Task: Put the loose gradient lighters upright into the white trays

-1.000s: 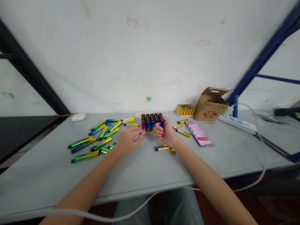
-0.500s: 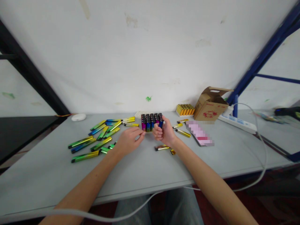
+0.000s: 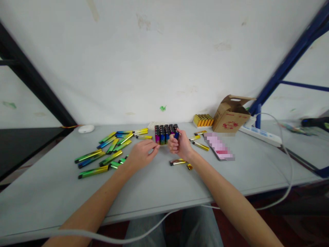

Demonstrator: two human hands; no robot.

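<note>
packed cylinders (image 3: 162,136) on grey table (image 3: 164,192) — scuffed white wall (image 3: 164,61) behind

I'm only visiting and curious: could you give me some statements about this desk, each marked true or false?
1. The right hand holds a small blue item. True.
2. The cardboard box is fully closed. False: the box's top flap stands open.
3. The black-topped pieces stand upright, packed together. True.
4. The phone lies left of both hands. False: the phone lies right of both hands.
5. The power strip is white. True.
</note>
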